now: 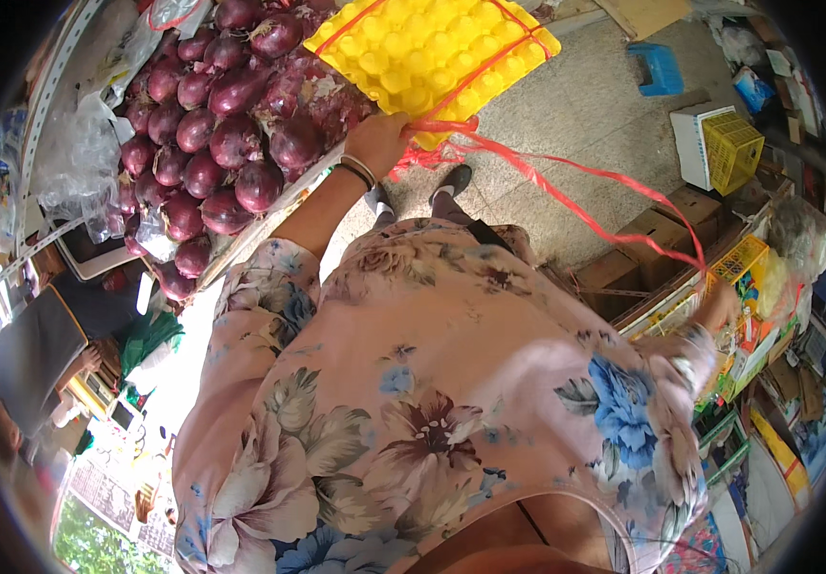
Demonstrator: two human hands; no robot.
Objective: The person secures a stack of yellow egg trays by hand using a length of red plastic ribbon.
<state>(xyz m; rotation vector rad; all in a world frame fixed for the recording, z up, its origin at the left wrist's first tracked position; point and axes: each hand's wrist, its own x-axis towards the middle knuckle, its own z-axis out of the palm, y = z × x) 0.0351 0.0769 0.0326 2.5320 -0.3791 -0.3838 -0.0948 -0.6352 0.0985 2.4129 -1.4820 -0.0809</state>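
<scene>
A yellow egg tray [427,50], or a stack of them, lies at the top centre with red plastic twine [542,183] wound across it. My left hand [378,143] is closed on the twine at the tray's near edge; its fingertips are partly hidden. Two strands run from there to the right, where my right hand [715,305] grips them, arm stretched out and slightly blurred. Loose red twine hangs in a tangle under the tray's near corner. Beside my left hand lies a heap of red onions [205,136].
Clear plastic bags [83,151] lie left of the onions. Cardboard boxes [642,251], a yellow plastic crate [732,151] and a blue plastic stool [655,69] stand on the right. Another person [40,351] in dark clothing is at the left edge. Packed goods line the right side.
</scene>
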